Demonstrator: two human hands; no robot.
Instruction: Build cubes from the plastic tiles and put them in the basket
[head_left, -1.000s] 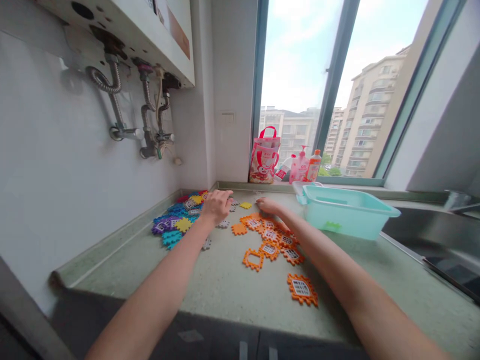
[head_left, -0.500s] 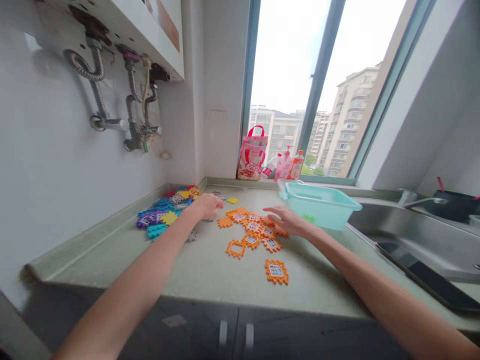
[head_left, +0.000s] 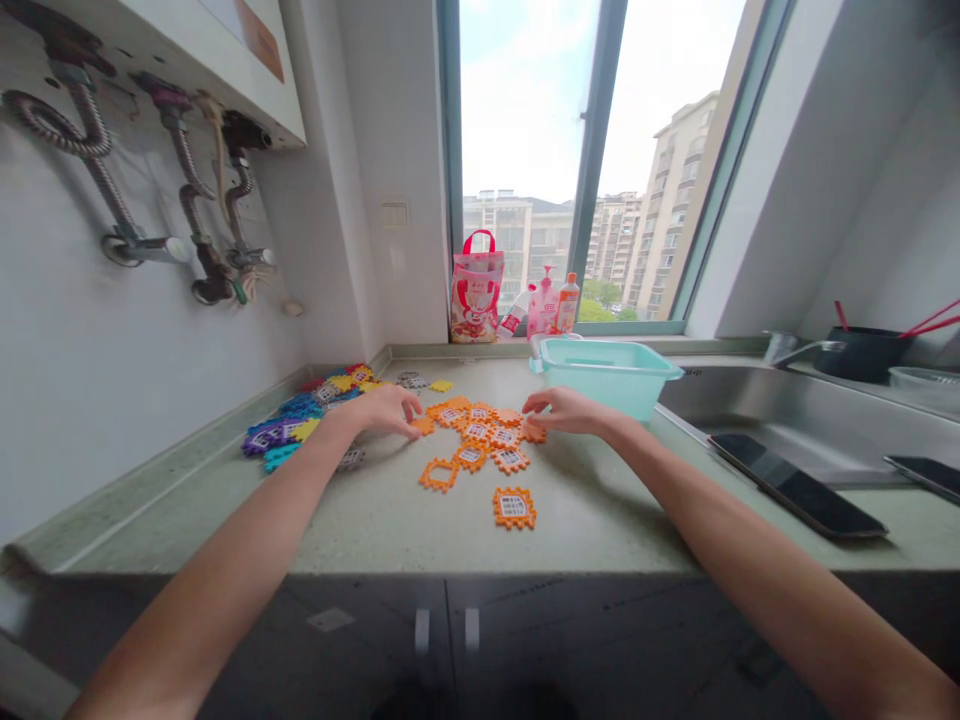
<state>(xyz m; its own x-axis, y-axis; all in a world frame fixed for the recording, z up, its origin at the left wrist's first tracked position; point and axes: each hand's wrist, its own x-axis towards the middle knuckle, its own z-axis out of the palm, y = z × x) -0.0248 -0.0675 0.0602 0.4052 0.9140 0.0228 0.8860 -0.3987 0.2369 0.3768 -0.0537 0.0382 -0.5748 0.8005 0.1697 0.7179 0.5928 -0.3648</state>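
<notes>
Several orange interlocking puzzle tiles (head_left: 480,445) lie spread on the greenish countertop (head_left: 390,520), one orange tile (head_left: 514,507) apart nearer me. My left hand (head_left: 384,410) rests at the left edge of the orange group, fingers curled down onto a small orange piece (head_left: 424,425). My right hand (head_left: 564,410) hovers at the group's right edge, fingers bent and slightly apart, touching tiles there. A heap of blue, purple, yellow and red tiles (head_left: 300,415) sits against the left wall.
A turquoise plastic basin (head_left: 609,372) stands behind my right hand. A red bag (head_left: 475,298) and bottles (head_left: 553,305) sit on the window sill. A steel sink (head_left: 780,415) with two dark phones (head_left: 796,487) lies right. Pipes hang on the left wall.
My left hand drew back from the coloured heap toward the orange tiles. My right hand pulled in to the orange group's right edge. The view swung right and lower.
</notes>
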